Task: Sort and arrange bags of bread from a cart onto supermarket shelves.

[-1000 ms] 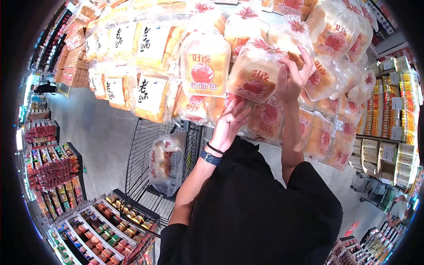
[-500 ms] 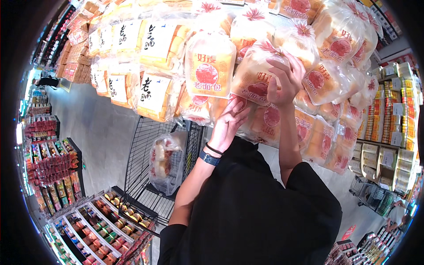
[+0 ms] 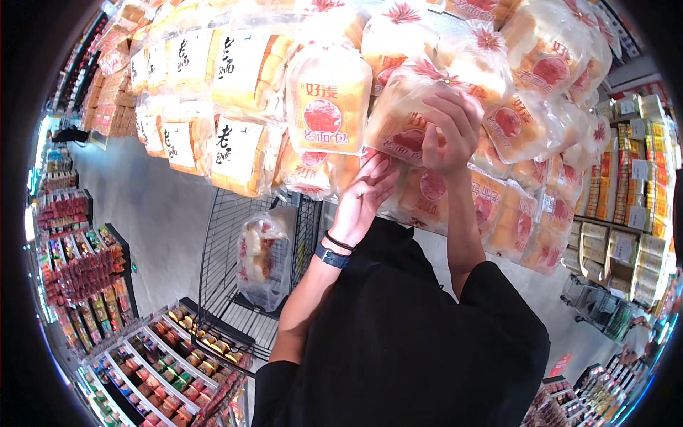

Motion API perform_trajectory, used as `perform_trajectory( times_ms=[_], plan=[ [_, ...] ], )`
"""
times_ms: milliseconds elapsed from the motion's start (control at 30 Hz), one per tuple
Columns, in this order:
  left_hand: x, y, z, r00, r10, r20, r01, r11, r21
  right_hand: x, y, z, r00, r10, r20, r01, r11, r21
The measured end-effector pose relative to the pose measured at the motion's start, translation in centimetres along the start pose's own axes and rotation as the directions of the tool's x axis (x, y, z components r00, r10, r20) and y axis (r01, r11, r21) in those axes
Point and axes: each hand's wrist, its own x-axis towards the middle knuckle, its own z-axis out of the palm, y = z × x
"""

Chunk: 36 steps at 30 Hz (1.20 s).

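Observation:
A clear-bagged bread loaf (image 3: 395, 112) with red print and a gathered, tied top lies tilted on the front of a bread display. My left hand (image 3: 366, 186), with a dark watch and a black band at its wrist, supports the lower left corner of that bag, fingers bent against it. At the bag's right side is my right hand (image 3: 453, 132), its fingers curled over the plastic and the thumb near the front. Left of them an upright bagged loaf (image 3: 324, 107) stands apart from my hands.
White-labelled bread packs (image 3: 238, 146) fill the left of the display; more bagged loaves (image 3: 544, 64) are heaped right. Below left stands a black wire shopping cart (image 3: 224, 267) holding a plastic bag of bread (image 3: 260, 260). Snack shelves (image 3: 146, 363) are near it; stocked shelves (image 3: 619, 185) stand right.
My right hand's fingers have come closer together and curl nearer the bag's side. My left hand stays at the lower corner. The whole view has shifted slightly.

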Motion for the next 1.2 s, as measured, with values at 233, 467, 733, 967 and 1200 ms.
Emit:
perform_trajectory(
  times_ms=[233,467,733,967,1200],
  plan=[
    [-3.6,0.4,-1.1,0.998,0.062,-0.011,-0.063,0.987,-0.147,-0.9,-5.3,2.0,0.99,-0.016,0.143,-0.02,0.969,0.245],
    [-13.3,1.3,-8.0,0.95,0.23,-0.212,-0.296,0.879,-0.373,-5.0,-16.2,8.6,0.883,-0.221,0.413,-0.121,0.745,0.656],
    [-26.7,1.5,-18.4,0.787,0.386,-0.481,-0.602,0.649,-0.465,-11.7,-29.8,17.7,0.533,-0.419,0.735,-0.405,0.636,0.657],
    [-36.7,-0.3,-24.9,0.607,0.391,-0.692,-0.788,0.414,-0.457,-27.3,-37.7,29.5,0.146,-0.395,0.907,-0.559,0.724,0.405],
    [-43.3,-2.2,-28.2,0.497,0.312,-0.81,-0.85,0.365,-0.381,-34.4,-41.2,39.4,0.042,-0.13,0.991,-0.113,0.985,0.134]
  ],
)
